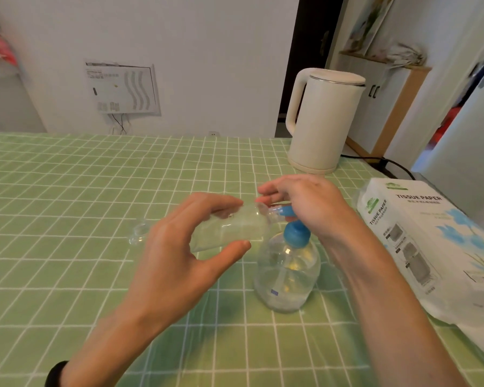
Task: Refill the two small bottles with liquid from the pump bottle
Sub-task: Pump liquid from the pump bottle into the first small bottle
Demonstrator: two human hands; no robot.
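Observation:
My left hand holds a small clear bottle on its side between fingers and thumb, its open neck against the blue nozzle of the pump bottle. The pump bottle is clear and round with a blue pump head, and stands on the green checked tablecloth. My right hand rests on top of the blue pump head, fingers extended over the nozzle. A second small clear object, partly hidden behind my left hand, lies on the cloth to the left; it looks like the other small bottle.
A cream electric kettle stands at the back right with its black cord trailing right. A white pack of tissue paper lies at the right edge of the table. The wall runs behind the table.

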